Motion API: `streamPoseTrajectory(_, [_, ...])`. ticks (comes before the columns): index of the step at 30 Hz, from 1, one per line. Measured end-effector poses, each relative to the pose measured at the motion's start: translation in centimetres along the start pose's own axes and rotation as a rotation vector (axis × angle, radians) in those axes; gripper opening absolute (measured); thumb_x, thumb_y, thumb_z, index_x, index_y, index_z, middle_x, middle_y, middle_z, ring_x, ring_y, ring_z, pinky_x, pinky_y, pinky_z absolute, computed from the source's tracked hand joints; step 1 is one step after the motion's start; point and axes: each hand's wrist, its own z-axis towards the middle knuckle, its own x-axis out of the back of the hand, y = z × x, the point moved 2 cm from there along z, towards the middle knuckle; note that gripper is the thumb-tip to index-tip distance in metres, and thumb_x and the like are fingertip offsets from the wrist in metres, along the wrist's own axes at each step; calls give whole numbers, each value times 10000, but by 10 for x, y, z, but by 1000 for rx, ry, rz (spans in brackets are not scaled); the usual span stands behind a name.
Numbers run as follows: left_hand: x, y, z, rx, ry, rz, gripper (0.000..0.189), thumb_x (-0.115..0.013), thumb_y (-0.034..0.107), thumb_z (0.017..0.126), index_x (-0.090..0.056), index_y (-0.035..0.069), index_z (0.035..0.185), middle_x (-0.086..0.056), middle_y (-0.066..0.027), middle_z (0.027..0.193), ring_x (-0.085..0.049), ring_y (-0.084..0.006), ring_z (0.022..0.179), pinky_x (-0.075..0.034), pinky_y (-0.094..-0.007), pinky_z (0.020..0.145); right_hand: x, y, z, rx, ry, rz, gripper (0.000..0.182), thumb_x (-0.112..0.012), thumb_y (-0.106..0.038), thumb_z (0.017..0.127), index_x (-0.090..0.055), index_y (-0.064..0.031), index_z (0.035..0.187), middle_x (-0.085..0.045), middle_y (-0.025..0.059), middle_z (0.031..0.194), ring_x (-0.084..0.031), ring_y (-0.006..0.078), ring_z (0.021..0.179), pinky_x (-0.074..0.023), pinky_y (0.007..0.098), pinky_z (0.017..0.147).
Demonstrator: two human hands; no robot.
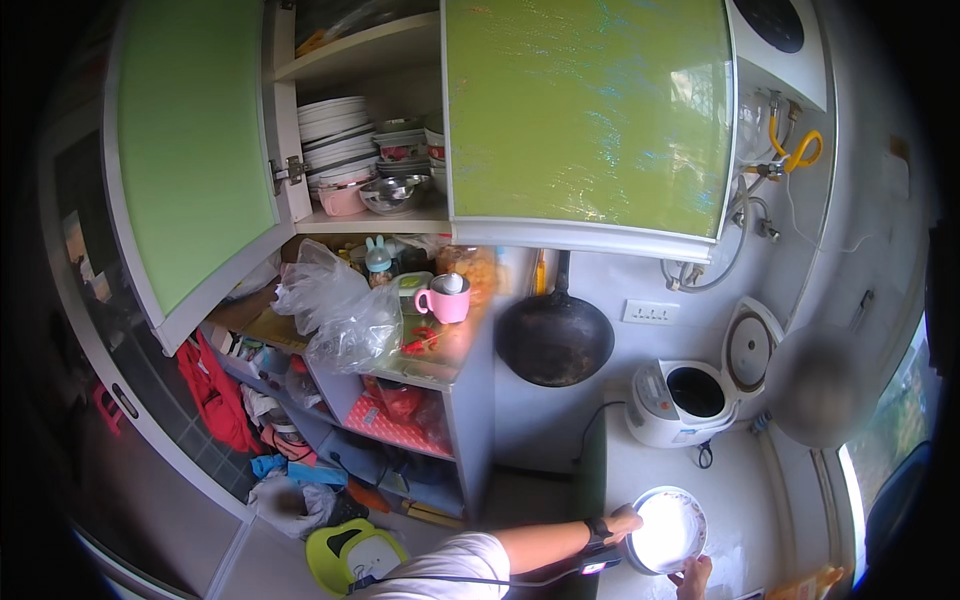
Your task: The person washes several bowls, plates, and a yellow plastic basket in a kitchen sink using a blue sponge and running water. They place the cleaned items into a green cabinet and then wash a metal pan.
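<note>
Both of my hands are at a round white dish (666, 531) with a patterned rim, low on the right side of the view. My left hand (624, 523), with a dark band on its wrist, grips the near-left edge of the dish. Fingers of my right hand (693, 577) close on its lower-right edge. Strong glare washes out the inside of the dish, so its contents cannot be told. Beneath it is a light countertop (675, 471); whether the dish touches that surface is unclear. A white rice cooker (652, 416) with its lid raised stands beyond the dish.
A black wok (555, 341) hangs on the wall. The green cabinet door (191, 150) stands ajar beside stacked plates (334, 142). On the shelf unit are a pink cup (450, 304) and clear plastic bags (349, 322). A lime-green lidded bin (330, 559) stands on the floor.
</note>
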Motion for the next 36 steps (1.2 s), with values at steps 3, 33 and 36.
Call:
streamPoseTrajectory(3, [22,39,-51,70,-164,-132,341,-538,114,766,-504,-72,1050,-522,-168,950,-568,-274,894,-535,-359,610,-21,-43,-79,132,-96,31,744,-607,-349,844,-188,-48,1380,-409,179,1291,-504,348,1071,-460,480,841])
streamPoseTrajectory(33, [446,239,-450,-798,105,-634,768,-374,698,815,-337,120,1319,-519,-157,1198,-575,-314,999,-523,-489,607,-481,-346,-388,2092,-433,-454,303,-628,81,573,-526,-45,829,-604,89,833,-623,287,725,-514,329,597])
streamPoseTrajectory(36, [449,234,-448,-924,11,-639,793,-344,696,823,-287,105,1349,-503,-184,1217,-567,-324,1000,-522,-492,673,-498,-366,-398,2101,-319,-465,261,-646,47,620,-537,-43,839,-589,96,817,-614,300,715,-505,336,594])
